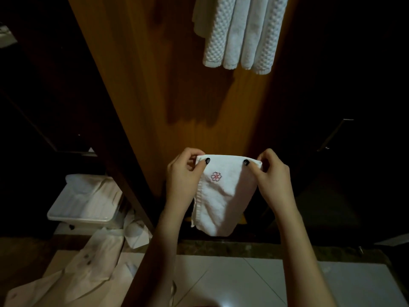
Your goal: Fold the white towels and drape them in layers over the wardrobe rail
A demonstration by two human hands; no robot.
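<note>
Left hand (186,173) and right hand (272,176), lower centre of the frame: each pinches an upper corner of a small white towel (221,202) between thumb and curled fingers. The towel's top edge is stretched level between them and the rest hangs free. Wooden wardrobe panel (177,85), centre: it stands behind the held towel. Pale tiled floor (243,284), bottom. Crumpled white garment (77,262), lower left, lying on the floor. Folded white towels (239,34), top centre-right: they hang in overlapping layers well above the held towel, with their upper ends cut off by the frame edge. White plastic box (81,200), left. Pink embroidered flower (216,176), on the held towel just beside the left thumb.
</note>
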